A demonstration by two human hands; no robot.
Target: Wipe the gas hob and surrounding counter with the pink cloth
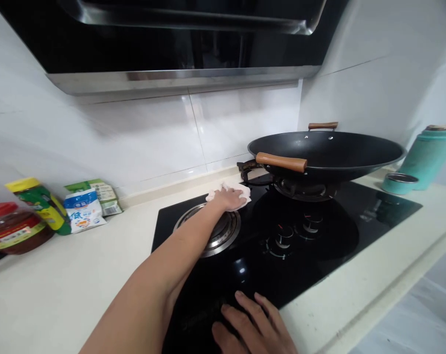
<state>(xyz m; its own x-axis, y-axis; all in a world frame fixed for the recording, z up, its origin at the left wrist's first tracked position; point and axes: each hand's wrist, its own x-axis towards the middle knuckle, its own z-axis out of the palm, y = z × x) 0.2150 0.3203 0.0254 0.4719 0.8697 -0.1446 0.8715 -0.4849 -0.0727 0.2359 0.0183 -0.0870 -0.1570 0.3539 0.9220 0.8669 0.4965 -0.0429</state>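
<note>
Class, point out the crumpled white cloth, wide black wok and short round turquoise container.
Crumpled white cloth (245, 191), head view: its exposed right edge.
Wide black wok (331, 151), head view: inner surface.
Short round turquoise container (398, 187), head view: front side wall.

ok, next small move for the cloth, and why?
Probably slide the cloth toward the person, over the steel burner ring's near side: the left hand lies on it at the ring's far right edge, and the near side is uncovered.
</note>
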